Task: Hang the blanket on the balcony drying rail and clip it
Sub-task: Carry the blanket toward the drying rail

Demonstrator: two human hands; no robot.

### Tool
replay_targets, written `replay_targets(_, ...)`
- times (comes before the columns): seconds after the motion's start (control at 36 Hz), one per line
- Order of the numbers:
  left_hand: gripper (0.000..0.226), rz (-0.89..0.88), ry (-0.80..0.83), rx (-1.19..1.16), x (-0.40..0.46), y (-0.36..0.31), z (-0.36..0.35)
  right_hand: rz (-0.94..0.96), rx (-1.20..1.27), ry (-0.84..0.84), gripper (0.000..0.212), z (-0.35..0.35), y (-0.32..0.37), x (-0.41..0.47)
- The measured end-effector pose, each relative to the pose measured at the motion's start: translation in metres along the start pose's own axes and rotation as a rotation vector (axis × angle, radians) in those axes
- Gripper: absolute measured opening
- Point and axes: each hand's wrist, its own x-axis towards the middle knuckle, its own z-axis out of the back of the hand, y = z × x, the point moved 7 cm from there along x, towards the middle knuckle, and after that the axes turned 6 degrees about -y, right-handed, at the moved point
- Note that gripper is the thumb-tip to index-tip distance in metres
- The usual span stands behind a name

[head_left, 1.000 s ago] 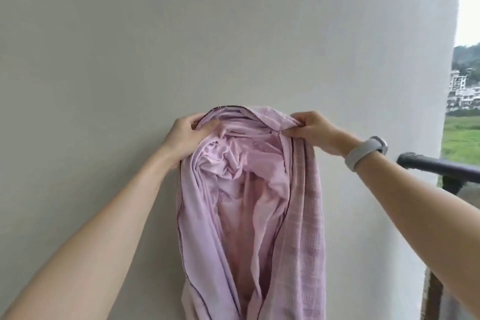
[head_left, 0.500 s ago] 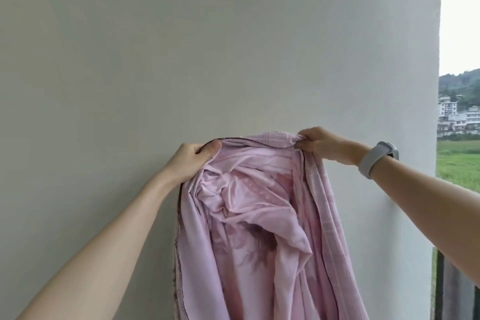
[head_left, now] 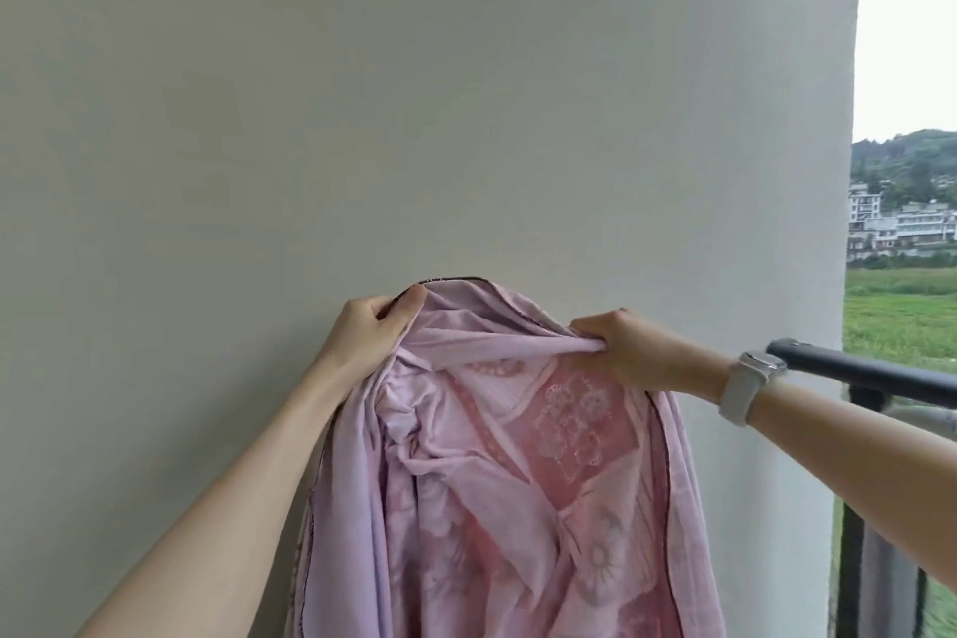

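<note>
A pink, patterned blanket (head_left: pixel 497 497) hangs bunched in front of me, held up at chest height before a plain wall. My left hand (head_left: pixel 370 332) grips its dark-trimmed top edge on the left. My right hand (head_left: pixel 616 350), with a grey watch on the wrist, grips a twisted fold of the top edge on the right. The blanket's lower part runs out of the bottom of the view. A dark balcony rail (head_left: pixel 875 370) juts from the wall behind my right wrist; the blanket does not touch it. No clip is in view.
A white wall (head_left: pixel 414 119) fills most of the view directly ahead. At the right, dark railing posts (head_left: pixel 849 570) stand below the rail, with a green field and distant buildings (head_left: pixel 901 228) beyond.
My hands have spread a little further apart along the top edge, opening the blanket so its patterned inside shows. The view has shifted and the rail is in sight again at the right.
</note>
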Motion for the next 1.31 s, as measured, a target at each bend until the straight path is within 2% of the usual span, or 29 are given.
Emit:
replay_targets(0.06,0.047,0.041,-0.015,-0.09,-0.006,0.004,0.001,-0.021,0.111,-0.043,0.015,-0.002,0.003,0.007)
replay_targets(0.08,0.045,0.067,-0.026,-0.158,-0.008,0.004,0.001,-0.036,0.209,-0.035,0.015,-0.01,0.007,0.01)
replay_targets(0.17,0.037,0.144,-0.11,-0.289,-0.014,-0.002,-0.001,-0.114,0.542,0.058,0.018,-0.046,0.035,-0.003)
replay_targets(0.22,0.032,0.166,-0.179,-0.311,-0.014,-0.007,-0.002,-0.135,0.667,0.148,0.018,-0.078,0.059,-0.018)
replay_targets(0.31,0.035,0.182,-0.276,-0.294,-0.012,-0.003,0.005,-0.076,0.76,0.129,0.024,-0.108,0.085,-0.031)
replay_targets(0.39,0.03,0.196,-0.325,-0.272,-0.017,0.006,0.01,-0.085,0.682,-0.009,0.021,-0.11,0.086,-0.026)
replay_targets(0.47,0.024,0.094,-0.306,-0.2,-0.031,0.008,0.014,-0.069,0.665,-0.145,0.014,-0.088,0.07,-0.017)
replay_targets(0.5,0.028,0.058,-0.267,-0.162,-0.037,0.011,0.013,-0.076,0.688,-0.185,0.014,-0.077,0.064,-0.012)
replay_targets(0.56,0.052,-0.022,-0.151,-0.013,-0.053,0.012,0.006,-0.12,0.681,-0.243,0.016,-0.059,0.05,-0.001)
replay_targets(0.61,0.08,-0.093,-0.032,0.131,-0.073,0.003,-0.011,-0.156,0.641,-0.253,0.016,-0.047,0.044,0.012)
replay_targets(0.67,0.094,-0.101,0.051,0.236,-0.088,-0.003,-0.027,-0.166,0.637,-0.243,0.01,-0.039,0.043,0.023)
replay_targets(0.72,0.081,-0.021,0.083,0.319,-0.095,0.003,-0.033,-0.16,0.617,-0.248,0.01,-0.03,0.044,0.027)
replay_targets(0.83,0.021,0.017,0.14,0.467,-0.094,0.02,-0.025,-0.048,0.401,-0.212,0.016,-0.018,0.041,0.019)
replay_targets(0.92,0.023,0.047,0.239,0.367,-0.091,0.027,-0.017,0.008,0.209,-0.142,0.013,-0.018,0.03,0.01)
replay_targets(1.0,0.015,0.141,0.303,0.312,-0.09,0.029,-0.01,0.007,0.059,-0.031,0.008,-0.017,0.023,0.006)
replay_targets(1.06,0.018,0.246,0.384,0.12,-0.096,0.029,-0.011,-0.058,0.008,0.101,0.007,-0.014,0.019,0.006)
replay_targets(1.11,0.021,0.333,0.443,-0.181,-0.105,0.026,-0.012,-0.222,0.16,0.349,0.005,-0.015,0.009,-0.003)
replay_targets(1.17,0.019,0.399,0.444,-0.398,-0.11,0.024,-0.01,-0.403,0.511,0.603,0.011,-0.019,0.005,-0.022)
replay_targets(1.19,0.017,0.406,0.421,-0.447,-0.109,0.026,-0.009,-0.423,0.632,0.651,0.016,-0.019,0.008,-0.028)
replay_targets(1.31,0.025,0.422,0.329,-0.599,-0.102,0.029,-0.007,-0.307,0.927,0.5,0.046,-0.017,0.011,-0.034)
